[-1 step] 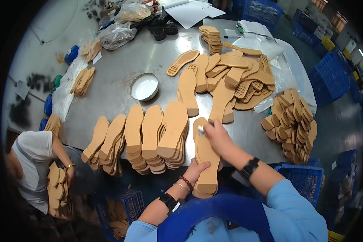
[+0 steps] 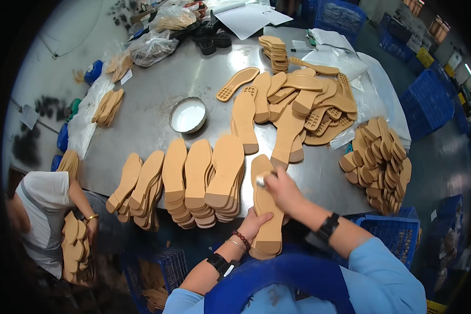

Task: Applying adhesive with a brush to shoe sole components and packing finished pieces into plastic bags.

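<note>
Nothing has shifted since the earlier frame: the tan shoe sole point(image 2: 266, 209) still lies lengthwise over the steel table's point(image 2: 157, 120) near edge. Fingers of the left hand point(image 2: 254, 222) press flat against its heel end, steadying it, while the right hand point(image 2: 280, 186) pinches a small white applicator point(image 2: 260, 180) against its toe end. Finished soles point(image 2: 196, 180) fan alongside; a white dish point(image 2: 188, 115) sits within reach.

Clear plastic bags: two, crumpled, at far edge of the steel table point(image 2: 157, 89); one point(image 2: 152, 47) holding tan pieces, one point(image 2: 171, 18) behind it.
White paper sheets point(image 2: 248, 18): flat, overlapping, at far table edge.
White plastic wrap point(image 2: 371, 89): spread under soles at right table edge.
Small white label point(image 2: 126, 76): rectangular, beside nearer bag.
Screens: none visible.
</note>
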Motion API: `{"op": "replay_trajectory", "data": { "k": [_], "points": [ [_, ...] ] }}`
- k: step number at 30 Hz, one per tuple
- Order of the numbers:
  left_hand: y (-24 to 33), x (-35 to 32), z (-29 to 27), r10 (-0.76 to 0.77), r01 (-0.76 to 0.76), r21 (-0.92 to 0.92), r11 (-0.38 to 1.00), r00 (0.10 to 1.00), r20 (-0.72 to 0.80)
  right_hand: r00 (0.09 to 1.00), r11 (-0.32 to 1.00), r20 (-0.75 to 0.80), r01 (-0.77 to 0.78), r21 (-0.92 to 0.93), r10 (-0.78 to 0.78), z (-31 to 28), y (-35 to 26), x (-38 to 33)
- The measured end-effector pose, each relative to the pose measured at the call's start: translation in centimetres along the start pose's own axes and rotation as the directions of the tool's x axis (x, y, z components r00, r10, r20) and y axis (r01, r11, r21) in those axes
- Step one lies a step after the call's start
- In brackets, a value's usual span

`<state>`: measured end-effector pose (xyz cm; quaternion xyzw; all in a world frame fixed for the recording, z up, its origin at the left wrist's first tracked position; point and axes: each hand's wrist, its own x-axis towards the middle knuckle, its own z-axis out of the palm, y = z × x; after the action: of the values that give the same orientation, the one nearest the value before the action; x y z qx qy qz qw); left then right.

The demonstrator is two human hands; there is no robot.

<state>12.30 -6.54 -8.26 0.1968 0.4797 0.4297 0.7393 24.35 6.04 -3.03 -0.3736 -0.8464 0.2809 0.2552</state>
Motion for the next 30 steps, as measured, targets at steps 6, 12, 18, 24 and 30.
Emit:
{"op": "replay_trajectory", "data": {
  "k": [6,12,18,24,30],
  "points": [
    [0.1,0.0,-0.3,-0.141,0.142,-0.001,0.990,0.989,0.051,0.984,0.987,-0.158,-0.104,-0.125,0.084,1.0,3.8,0.0],
    [1.3,-0.9,0.1,-0.043,0.045,-0.023,0.999,0.997,0.058,0.715,0.740,-0.202,-0.614,0.275,0.669,-2.2,16.6,-5.8],
    [4.0,-2.6,2.5,0.016,-0.015,-0.028,1.000,0.999,0.052,0.686,0.807,-0.466,-0.320,0.496,0.559,-13.2,16.5,-16.5],
    [7.9,-2.6,3.7,-0.005,0.026,-0.219,0.975,0.996,0.094,0.013,0.610,-0.610,-0.026,0.792,0.792,-31.3,14.6,-40.2],
    [7.6,-1.0,9.5,-0.004,0.016,-0.092,0.996,0.991,0.134,-0.758,0.727,-0.373,0.189,0.660,0.535,-37.1,3.1,-70.4]
  ]
}}
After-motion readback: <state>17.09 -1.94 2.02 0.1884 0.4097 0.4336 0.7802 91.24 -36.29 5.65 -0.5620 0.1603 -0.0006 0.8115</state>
